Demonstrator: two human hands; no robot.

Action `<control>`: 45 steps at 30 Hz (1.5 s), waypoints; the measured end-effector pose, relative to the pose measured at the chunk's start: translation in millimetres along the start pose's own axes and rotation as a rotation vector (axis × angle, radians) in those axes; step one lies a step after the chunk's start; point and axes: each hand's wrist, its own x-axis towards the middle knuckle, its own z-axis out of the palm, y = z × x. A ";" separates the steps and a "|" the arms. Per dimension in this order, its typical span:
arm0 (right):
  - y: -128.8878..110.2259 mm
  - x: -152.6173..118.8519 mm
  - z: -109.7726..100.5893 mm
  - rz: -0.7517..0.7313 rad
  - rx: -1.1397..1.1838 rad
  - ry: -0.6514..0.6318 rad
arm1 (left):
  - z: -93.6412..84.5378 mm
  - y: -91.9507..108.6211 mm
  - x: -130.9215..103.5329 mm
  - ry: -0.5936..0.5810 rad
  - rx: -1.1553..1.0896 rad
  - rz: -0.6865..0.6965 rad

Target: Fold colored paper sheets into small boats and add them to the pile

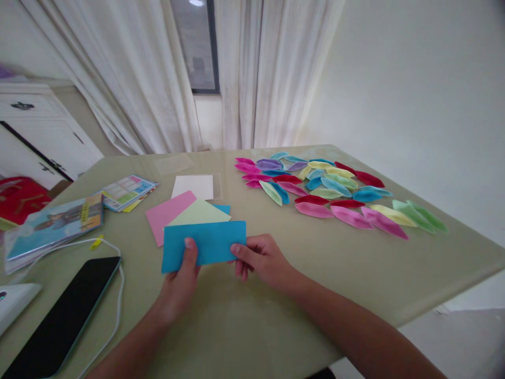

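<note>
A blue paper rectangle (213, 237) is held up above the table in both hands. My left hand (183, 281) grips its lower left part, thumb on the front face. At its right end, my right hand (258, 255) pinches the edge between thumb and fingers. Just behind it lie a pink sheet (168, 213), a pale green sheet (199, 211) and another blue sheet (223, 209), partly overlapping. A white square sheet (193, 187) is farther back. Many folded, pointed paper pieces (311, 208) in several colours are spread over the back right of the table.
On the left side of the table (315, 316) lie a black-screened device (67, 316), a white cable (120, 295), a book (55, 226) and printed cards (126, 190). A white object (18, 302) sits at the left edge. Curtains and a wall stand behind.
</note>
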 end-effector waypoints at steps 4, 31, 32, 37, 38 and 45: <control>-5.9 5.7 -14.6 -0.046 -0.021 0.108 | -9.2 21.9 26.6 0.159 -0.103 0.089; -11.6 5.3 -37.1 -0.118 -0.253 0.194 | 1.1 27.6 23.8 -0.007 -0.247 0.040; -12.2 5.8 -40.0 -0.123 -0.255 0.208 | -1.7 28.8 26.6 -0.002 -0.233 0.045; -10.4 8.9 -47.4 -0.114 -0.326 0.154 | -3.6 26.8 27.1 -0.088 -0.201 -0.024; -9.9 9.2 -47.3 -0.115 -0.338 0.144 | -2.7 26.0 25.8 -0.087 -0.208 -0.042; -10.2 8.8 -48.3 -0.122 -0.325 0.157 | -0.6 30.1 23.1 -0.129 -0.324 -0.253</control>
